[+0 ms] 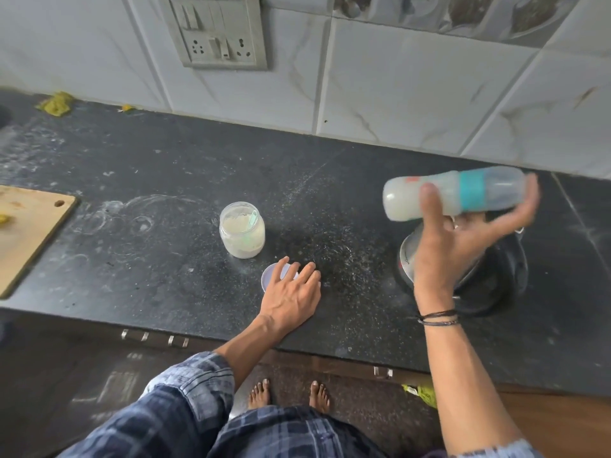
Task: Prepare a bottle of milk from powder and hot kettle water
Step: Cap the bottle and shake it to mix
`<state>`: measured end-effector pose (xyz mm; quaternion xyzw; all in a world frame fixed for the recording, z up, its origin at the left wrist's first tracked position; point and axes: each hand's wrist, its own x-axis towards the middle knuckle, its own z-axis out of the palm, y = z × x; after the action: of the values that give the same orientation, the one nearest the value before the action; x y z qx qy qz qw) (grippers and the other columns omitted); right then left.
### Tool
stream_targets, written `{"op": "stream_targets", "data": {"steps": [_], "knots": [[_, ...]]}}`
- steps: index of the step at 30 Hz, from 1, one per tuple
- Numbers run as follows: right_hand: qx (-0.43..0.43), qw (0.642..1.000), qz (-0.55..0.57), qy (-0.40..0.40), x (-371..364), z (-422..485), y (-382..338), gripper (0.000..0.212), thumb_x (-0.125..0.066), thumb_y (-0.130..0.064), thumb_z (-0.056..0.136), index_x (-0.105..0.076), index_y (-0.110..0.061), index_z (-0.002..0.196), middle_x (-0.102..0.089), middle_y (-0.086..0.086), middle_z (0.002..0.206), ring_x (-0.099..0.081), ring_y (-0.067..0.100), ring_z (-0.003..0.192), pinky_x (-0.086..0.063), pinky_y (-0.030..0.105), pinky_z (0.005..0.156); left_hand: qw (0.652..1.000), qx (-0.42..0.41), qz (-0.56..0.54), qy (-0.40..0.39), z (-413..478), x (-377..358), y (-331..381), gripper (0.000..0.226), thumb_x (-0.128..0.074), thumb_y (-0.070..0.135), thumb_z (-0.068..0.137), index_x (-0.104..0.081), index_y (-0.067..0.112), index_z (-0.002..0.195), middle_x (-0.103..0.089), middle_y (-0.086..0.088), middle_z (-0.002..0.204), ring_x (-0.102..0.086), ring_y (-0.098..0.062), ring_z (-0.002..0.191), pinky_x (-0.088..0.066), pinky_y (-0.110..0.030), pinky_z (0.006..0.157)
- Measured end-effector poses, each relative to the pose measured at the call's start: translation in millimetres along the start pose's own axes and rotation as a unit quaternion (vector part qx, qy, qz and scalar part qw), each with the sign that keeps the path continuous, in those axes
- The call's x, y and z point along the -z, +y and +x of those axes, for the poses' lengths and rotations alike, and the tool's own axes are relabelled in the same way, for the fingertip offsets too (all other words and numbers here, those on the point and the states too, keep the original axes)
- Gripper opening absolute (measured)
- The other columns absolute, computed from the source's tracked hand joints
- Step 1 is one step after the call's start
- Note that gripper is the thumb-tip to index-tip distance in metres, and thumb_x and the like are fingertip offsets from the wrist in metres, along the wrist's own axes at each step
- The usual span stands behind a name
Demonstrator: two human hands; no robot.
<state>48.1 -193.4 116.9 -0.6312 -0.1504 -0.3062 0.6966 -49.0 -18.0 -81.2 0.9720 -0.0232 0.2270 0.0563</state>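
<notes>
Head view is showing the right hand (pixel 463 236) gripping the baby bottle (pixel 453 196) sideways in the air, directly above the electric kettle (pixel 496 276), thumb crossing the front and fingers fanning out behind it; motion blur is suggesting a shake. The left hand (pixel 291 292) is lying flat and relaxed on the black granite counter (pixel 165 193), its fingertips resting on the pale lilac lid (pixel 271 276), grasping nothing. The grip is looking loose to me: the bottle is a smooth, rounded, translucent plastic cylinder holding cloudy white liquid, so it could be slipping out and dropping onto the kettle's steel body. If its teal collar (pixel 471 190) is not sitting tight, hot milk could be leaking over the fingers while the bottle is lying on its side. The squat clear powder jar (pixel 242 231) is standing uncapped just beyond the lid, a green scoop (pixel 253 219) leaning inside, so a careless sweep of the left hand could be tipping it. White dust is already speckling the stone. A wooden cutting board (pixel 29 226) is lying far left.
</notes>
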Motion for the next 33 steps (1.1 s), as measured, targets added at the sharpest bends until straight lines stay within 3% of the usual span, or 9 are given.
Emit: {"op": "stream_targets", "data": {"steps": [2,5,8,12,16,20,24,28,33], "knots": [[-0.053,0.998,-0.02,-0.033,-3,-4,2,0.097,-0.084,0.004,0.084,-0.02,-0.008,0.155,-0.057,-0.022,0.14,-0.068,0.011,0.114,-0.062,0.034,0.088,1.0,-0.003,0.002,-0.003,-1,0,-1,0.021,-0.053,0.029,0.102,-0.07,0.017,0.105,-0.069,0.001,0.12,-0.066,-0.027,0.099,-0.037,-0.053,0.112],[-0.117,0.982,-0.048,-0.139,4,-8,1,0.096,-0.092,-0.006,0.077,-0.033,-0.027,0.151,-0.055,-0.007,0.138,-0.069,0.017,0.108,-0.062,0.042,0.089,1.0,-0.01,0.002,0.0,-1,-1,0,0.024,-0.049,0.03,0.103,-0.07,0.017,0.106,-0.068,0.001,0.12,-0.066,-0.027,0.099,-0.034,-0.053,0.112],[-0.072,0.996,0.046,-0.001,5,4,6,0.094,-0.088,-0.009,0.084,-0.024,-0.024,0.151,-0.058,-0.012,0.141,-0.068,0.018,0.117,-0.06,0.032,0.09,1.0,0.002,0.004,0.003,0,-4,0,0.022,-0.051,0.029,0.102,-0.069,0.017,0.105,-0.068,0.002,0.12,-0.066,-0.026,0.1,-0.034,-0.053,0.113],[-0.147,0.981,0.019,-0.124,2,7,5,0.097,-0.09,-0.007,0.075,-0.032,-0.033,0.149,-0.056,-0.008,0.136,-0.07,0.018,0.107,-0.058,0.03,0.088,1.0,-0.005,-0.004,0.013,-2,-6,-1,0.02,-0.051,0.028,0.102,-0.069,0.017,0.104,-0.068,0.002,0.119,-0.066,-0.027,0.097,-0.035,-0.053,0.112],[-0.144,0.984,0.106,0.021,4,20,9,0.099,-0.091,-0.017,0.081,-0.023,-0.022,0.153,-0.055,-0.005,0.143,-0.066,0.015,0.119,-0.058,0.044,0.097,1.0,0.004,0.0,0.008,0,-6,0,0.021,-0.051,0.028,0.102,-0.069,0.018,0.105,-0.068,0.002,0.121,-0.065,-0.026,0.097,-0.036,-0.053,0.112],[-0.194,0.965,0.052,-0.169,3,15,11,0.096,-0.092,-0.011,0.073,-0.036,-0.032,0.149,-0.064,-0.011,0.13,-0.07,0.014,0.102,-0.059,0.037,0.089,1.0,-0.006,-0.001,0.004,-1,-4,-1,0.023,-0.05,0.028,0.102,-0.069,0.017,0.105,-0.068,0.002,0.121,-0.066,-0.027,0.097,-0.035,-0.052,0.111],[-0.185,0.974,0.132,-0.013,-4,22,9,0.094,-0.094,-0.02,0.077,-0.032,-0.036,0.145,-0.05,0.004,0.148,-0.066,0.015,0.114,-0.057,0.055,0.098,1.0,0.0,0.002,0.007,0,-4,1,0.023,-0.049,0.029,0.102,-0.069,0.017,0.105,-0.068,0.002,0.12,-0.066,-0.026,0.097,-0.036,-0.052,0.111],[-0.199,0.967,0.063,-0.148,-5,15,8,0.092,-0.091,-0.013,0.071,-0.039,-0.034,0.144,-0.057,0.001,0.138,-0.069,0.018,0.104,-0.059,0.039,0.09,1.0,-0.006,-0.003,0.009,-1,-4,-1,0.023,-0.049,0.029,0.101,-0.07,0.017,0.104,-0.069,0.001,0.12,-0.066,-0.027,0.097,-0.034,-0.052,0.111],[-0.212,0.965,0.151,0.032,-7,25,1,0.104,-0.094,-0.026,0.077,-0.024,-0.025,0.153,-0.053,0.012,0.145,-0.067,0.016,0.115,-0.059,0.056,0.094,1.0,-0.001,-0.001,0.01,0,-5,0,0.023,-0.05,0.029,0.101,-0.07,0.017,0.105,-0.069,0.002,0.12,-0.067,-0.027,0.098,-0.034,-0.051,0.111]]}}
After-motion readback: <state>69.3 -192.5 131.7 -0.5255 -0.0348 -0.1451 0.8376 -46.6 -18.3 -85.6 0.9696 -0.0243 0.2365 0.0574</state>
